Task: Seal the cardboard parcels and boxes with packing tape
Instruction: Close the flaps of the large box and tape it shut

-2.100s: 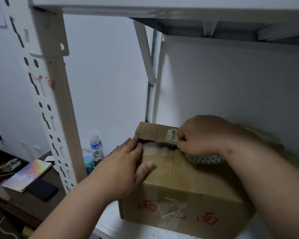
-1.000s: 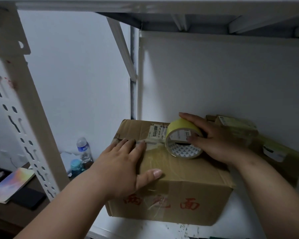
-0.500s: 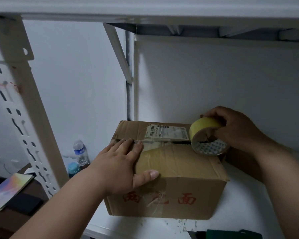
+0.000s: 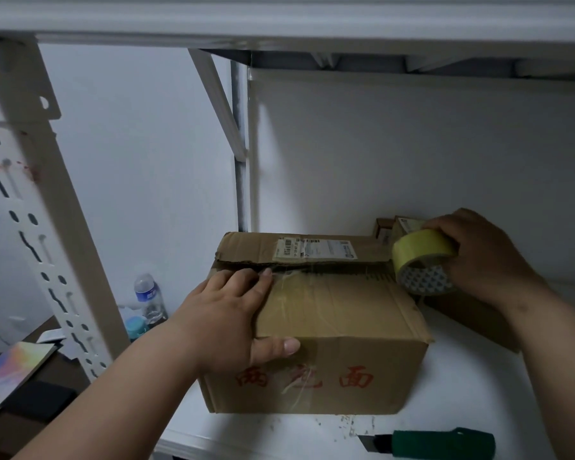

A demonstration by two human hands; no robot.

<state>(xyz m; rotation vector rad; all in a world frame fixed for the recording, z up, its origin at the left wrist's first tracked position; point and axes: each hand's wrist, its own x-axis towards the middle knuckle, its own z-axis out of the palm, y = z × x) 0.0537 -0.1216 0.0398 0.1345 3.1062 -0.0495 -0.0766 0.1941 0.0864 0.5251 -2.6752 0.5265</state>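
Left hand (image 4: 226,317) flat on box (image 4: 339,327); right hand (image 4: 482,257) grips tape roll (image 4: 424,260), strip seemingly stretched

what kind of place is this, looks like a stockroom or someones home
Probably a small storeroom or home packing corner: a white slotted metal rack holds the cardboard box and more parcels behind, with a cluttered desk beside it.

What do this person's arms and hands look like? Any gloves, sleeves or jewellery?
Both are bare. The left hand and the right hand wear no gloves, and no rings show on the visible fingers. Neither wrist carries a watch or band. Both forearms are uncovered as far as the picture's edge, so no sleeve shows. The left thumbnail is short and unpainted.
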